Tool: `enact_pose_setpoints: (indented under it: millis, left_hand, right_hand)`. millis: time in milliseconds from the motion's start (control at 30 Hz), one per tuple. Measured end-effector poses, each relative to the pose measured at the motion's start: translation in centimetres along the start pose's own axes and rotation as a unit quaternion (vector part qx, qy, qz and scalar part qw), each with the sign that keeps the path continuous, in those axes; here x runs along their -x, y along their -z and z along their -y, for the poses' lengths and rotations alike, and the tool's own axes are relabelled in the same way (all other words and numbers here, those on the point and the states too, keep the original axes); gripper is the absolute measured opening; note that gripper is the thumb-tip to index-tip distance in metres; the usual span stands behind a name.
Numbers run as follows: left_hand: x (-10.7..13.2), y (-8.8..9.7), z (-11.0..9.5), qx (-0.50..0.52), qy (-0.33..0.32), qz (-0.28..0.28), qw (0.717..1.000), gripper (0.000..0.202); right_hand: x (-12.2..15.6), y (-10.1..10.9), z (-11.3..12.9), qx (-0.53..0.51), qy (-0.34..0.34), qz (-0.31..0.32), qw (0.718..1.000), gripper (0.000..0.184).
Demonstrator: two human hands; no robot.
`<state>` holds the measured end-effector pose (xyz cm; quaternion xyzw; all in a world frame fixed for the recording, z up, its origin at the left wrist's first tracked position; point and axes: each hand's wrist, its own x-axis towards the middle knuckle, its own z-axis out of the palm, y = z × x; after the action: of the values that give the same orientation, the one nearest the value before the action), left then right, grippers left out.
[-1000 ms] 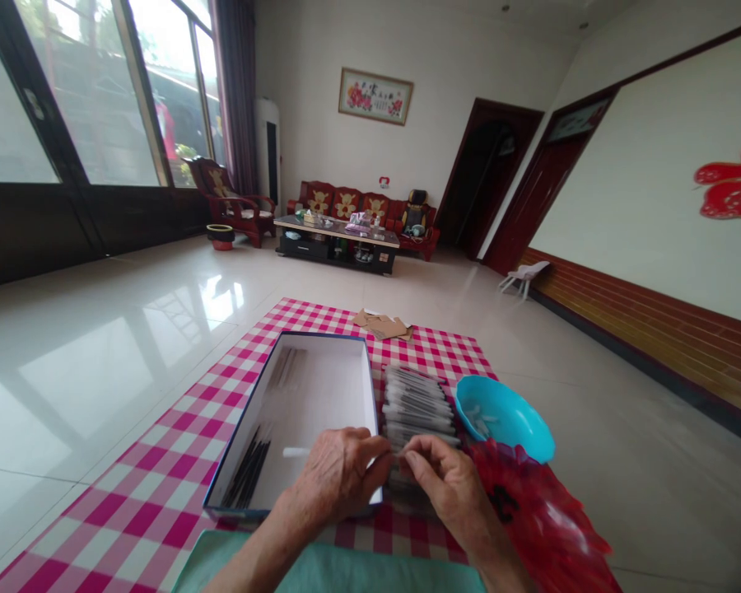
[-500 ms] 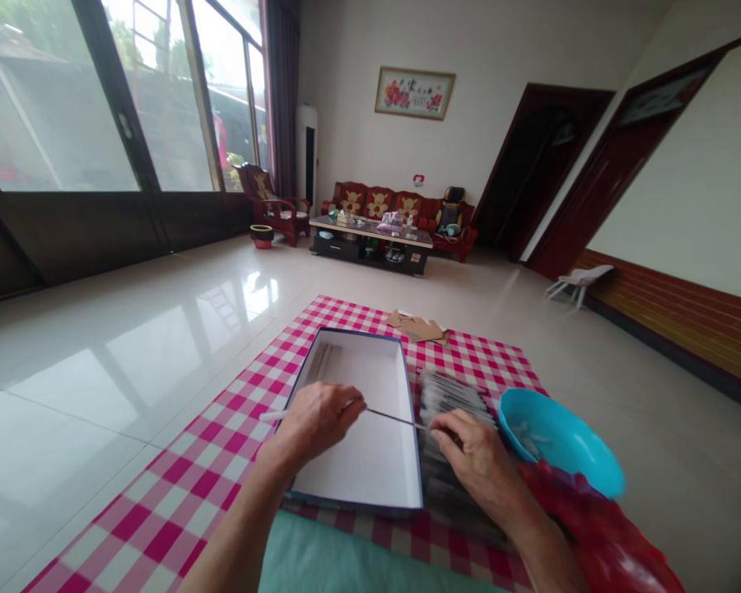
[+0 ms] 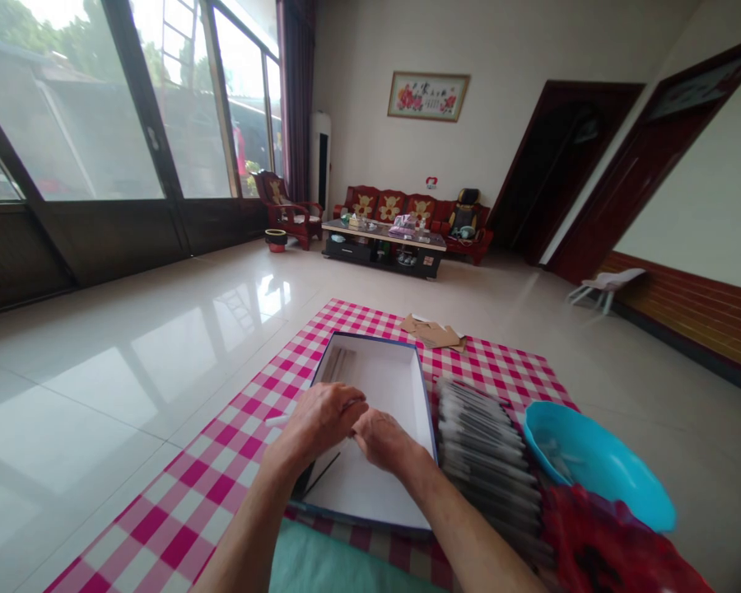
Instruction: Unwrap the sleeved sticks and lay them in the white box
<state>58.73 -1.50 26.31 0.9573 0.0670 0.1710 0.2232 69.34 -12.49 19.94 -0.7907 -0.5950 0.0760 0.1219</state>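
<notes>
My left hand (image 3: 324, 416) is closed around a slim white pen-like tube (image 3: 277, 421), whose end sticks out to the left. My right hand (image 3: 383, 441) is pinched shut right against the left fingers. A thin dark rod like a pen refill (image 3: 323, 473) slants down and left from the right fingertips; the grip on it is partly hidden. Both hands are over a shallow white box with a blue rim (image 3: 429, 403). Some slim pen-like sticks (image 3: 342, 362) lie in its far left corner. To the right lies a blurred row of clear-and-black pens (image 3: 485, 441).
A blue plastic basin (image 3: 617, 469) holding small pale pieces stands at the right, beside a red plastic bag (image 3: 598, 535). Torn cardboard (image 3: 435, 332) lies behind the box on the pink checked cloth (image 3: 216, 461). Green fabric (image 3: 339, 560) is nearest me.
My right hand has moved left from beside the pens to meet my left hand. The dark rod, earlier stretched between both hands, now slants below them. The view has shifted slightly left.
</notes>
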Motion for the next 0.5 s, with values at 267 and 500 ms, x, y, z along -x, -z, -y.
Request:
enact_pose_setpoints:
  millis: [267, 500]
  left_hand:
    - [-0.1, -0.6, -0.1, 0.010, -0.017, -0.003, 1.000, 0.033]
    - [-0.3, -1.7, -1.7, 0.273, -0.013, -0.040, 0.961, 0.025]
  right_hand:
    - [-1.1, 0.0, 0.1, -0.093, 0.015, -0.048, 0.994, 0.029]
    - [4.0, 3.9, 0.1, -0.278, -0.059, -0.147, 0.947, 0.033]
